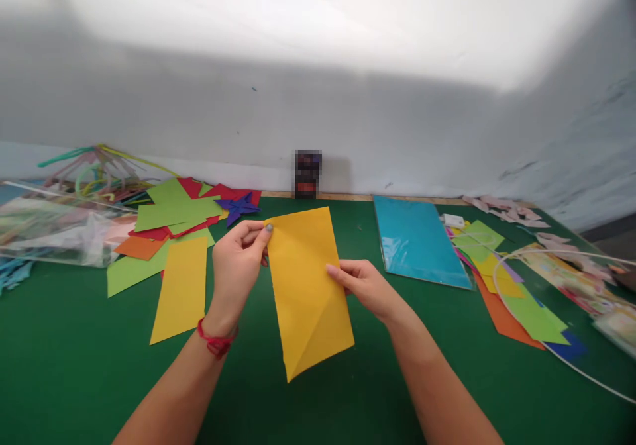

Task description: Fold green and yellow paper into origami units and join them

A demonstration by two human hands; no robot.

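Note:
A yellow sheet of paper is held up over the green table, with a diagonal crease near its lower end. My left hand pinches its upper left corner between thumb and fingers. At the sheet's right edge, about halfway down, my right hand grips it with the thumb on the front; the other fingers are partly hidden behind. A second yellow strip of paper lies on the table just left of my left hand. Beyond that hand sits a folded purple paper star.
Green and red paper sheets and an orange piece overlap at the left, beside a clear plastic bag. A blue wrapped pack lies right of centre. Farther right are coloured papers and a white cable.

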